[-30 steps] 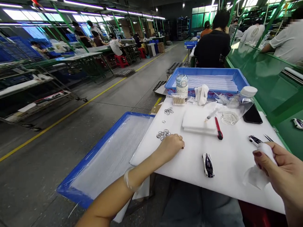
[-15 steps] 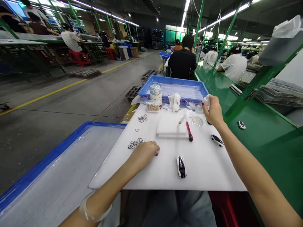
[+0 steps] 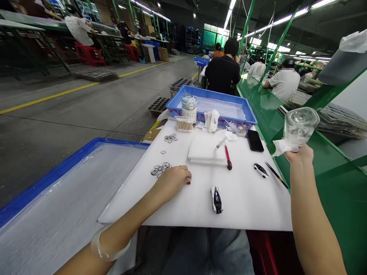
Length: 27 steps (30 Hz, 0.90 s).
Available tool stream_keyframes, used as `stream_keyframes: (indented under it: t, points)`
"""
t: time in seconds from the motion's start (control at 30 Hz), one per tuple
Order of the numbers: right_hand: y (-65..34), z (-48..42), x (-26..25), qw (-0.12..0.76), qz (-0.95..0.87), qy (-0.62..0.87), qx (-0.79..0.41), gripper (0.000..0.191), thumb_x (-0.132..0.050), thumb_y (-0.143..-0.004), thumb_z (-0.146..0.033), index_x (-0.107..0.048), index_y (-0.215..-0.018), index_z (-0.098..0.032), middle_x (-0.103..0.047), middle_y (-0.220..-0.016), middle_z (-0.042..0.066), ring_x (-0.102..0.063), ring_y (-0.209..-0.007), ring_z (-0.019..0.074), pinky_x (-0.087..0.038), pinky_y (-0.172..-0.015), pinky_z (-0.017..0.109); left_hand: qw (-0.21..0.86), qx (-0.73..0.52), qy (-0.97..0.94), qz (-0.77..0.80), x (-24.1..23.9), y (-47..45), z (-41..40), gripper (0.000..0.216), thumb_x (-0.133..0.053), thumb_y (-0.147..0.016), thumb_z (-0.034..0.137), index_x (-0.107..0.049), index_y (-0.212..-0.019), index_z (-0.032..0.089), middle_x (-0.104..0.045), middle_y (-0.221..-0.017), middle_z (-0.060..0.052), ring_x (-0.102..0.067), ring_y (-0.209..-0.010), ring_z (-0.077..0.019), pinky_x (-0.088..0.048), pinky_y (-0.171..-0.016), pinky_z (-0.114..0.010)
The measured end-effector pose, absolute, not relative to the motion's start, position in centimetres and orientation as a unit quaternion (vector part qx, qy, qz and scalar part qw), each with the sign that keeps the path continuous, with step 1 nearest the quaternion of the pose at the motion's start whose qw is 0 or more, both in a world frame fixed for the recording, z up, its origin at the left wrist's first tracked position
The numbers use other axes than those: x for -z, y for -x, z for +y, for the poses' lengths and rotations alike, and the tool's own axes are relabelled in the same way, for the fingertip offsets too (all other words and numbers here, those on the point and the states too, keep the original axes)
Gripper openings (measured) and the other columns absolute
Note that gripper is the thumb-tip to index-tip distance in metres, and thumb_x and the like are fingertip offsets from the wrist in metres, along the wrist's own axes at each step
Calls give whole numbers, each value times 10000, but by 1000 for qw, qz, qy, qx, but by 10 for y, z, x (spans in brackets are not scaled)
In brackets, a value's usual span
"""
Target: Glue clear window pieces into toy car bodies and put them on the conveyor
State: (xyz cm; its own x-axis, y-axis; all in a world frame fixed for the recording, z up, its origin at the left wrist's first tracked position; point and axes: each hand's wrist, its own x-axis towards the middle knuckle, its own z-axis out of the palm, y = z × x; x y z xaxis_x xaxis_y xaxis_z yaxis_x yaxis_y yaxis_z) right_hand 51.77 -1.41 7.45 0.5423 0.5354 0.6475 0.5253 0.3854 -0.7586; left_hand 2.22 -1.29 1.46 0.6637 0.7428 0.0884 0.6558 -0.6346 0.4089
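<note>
My right hand (image 3: 299,154) is raised over the green bench at the right. It grips a clear jar (image 3: 302,120) with its flat base turned up, and a white tissue (image 3: 282,147) bunches at its lower end. My left hand (image 3: 173,181) rests on the white work board (image 3: 243,210), fingers curled; what they pinch, if anything, is hidden. Beside it lies a pile of thin black rings (image 3: 159,169). A white-and-black toy car (image 3: 217,200) sits in front of me, and a second toy car (image 3: 260,170) lies at the right.
A white foam pad (image 3: 202,151) bears a red cutter knife (image 3: 228,157) at its edge. Farther back are cotton swabs (image 3: 185,124), a lidded jar (image 3: 189,109) and a blue tray (image 3: 212,91). A phone (image 3: 255,141) and a thin brush (image 3: 276,175) lie right. Co-workers sit ahead.
My right hand has moved right and off the board, now with the clear jar upturned in it. The phone and brush have come into sight. My left hand has hardly moved.
</note>
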Motion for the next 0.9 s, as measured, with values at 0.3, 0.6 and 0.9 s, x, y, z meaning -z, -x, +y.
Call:
stream_keyframes:
  t: [0.3, 0.6, 0.9]
  points:
    - [-480, -11, -74, 671, -460, 578, 66, 443, -332, -851, -606, -516, -848, -203, -538, -725, 94, -559, -679, 239, -529, -610, 427, 281, -360, -771, 443, -4, -30, -57, 156, -632, -861, 278, -731, -936, 183, -749, -930, -69, -684, -853, -221, -537, -821, -349]
    - [-376, 25, -88, 523, -590, 609, 89, 256, -681, -792, -347, -555, -948, -188, -657, -1033, 98, -623, -994, 247, -487, -949, 451, 797, -478, -269, 253, 6, -82, -105, 294, -917, -624, 384, -783, -789, 180, -730, -781, -41, -677, -737, -114, -580, -751, -202]
    - [-292, -65, -113, 597, -626, 497, -64, 326, -498, -978, -478, -546, -821, -196, -453, -553, -64, -448, -417, 63, -387, -409, 193, 806, -473, -242, 262, 14, -79, -108, 319, -950, -554, 403, -786, -752, 215, -735, -737, -20, -681, -695, -108, -591, -716, -208]
